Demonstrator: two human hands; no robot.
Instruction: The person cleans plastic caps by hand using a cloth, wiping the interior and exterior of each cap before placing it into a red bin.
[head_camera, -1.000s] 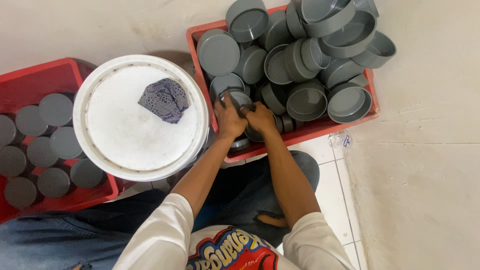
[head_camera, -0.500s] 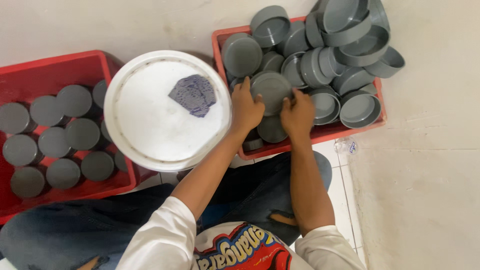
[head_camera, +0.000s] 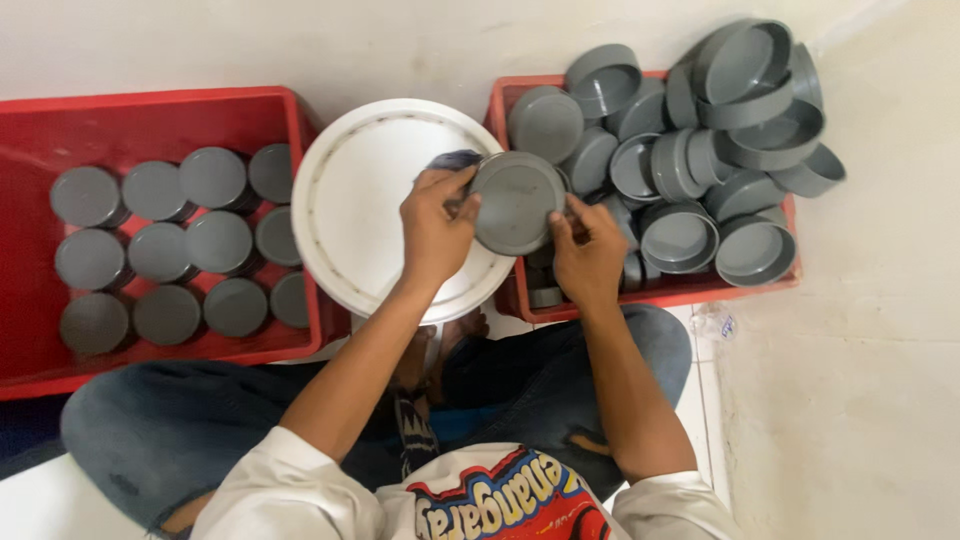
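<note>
1. Left hand (head_camera: 432, 232) and right hand (head_camera: 588, 255) pinching one grey cap (head_camera: 517, 202) by its rim, flat face up.
2. Held over the right edge of the white lid (head_camera: 365, 210), beside a dark cloth (head_camera: 452, 160).
3. Right of the lid: red crate (head_camera: 660, 297) heaped with caps.
4. Left of the lid: second crate (head_camera: 150, 110), caps in rows.

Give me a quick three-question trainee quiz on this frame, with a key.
1. True or false: both hands grip one grey cap.
2. Which crate holds caps in neat rows? A) left red crate B) right red crate
3. What round white thing lies between the crates?

Key:
1. True: left hand and right hand hold its opposite edges.
2. A; the right crate's caps are heaped loosely.
3. A white bucket lid.
</note>
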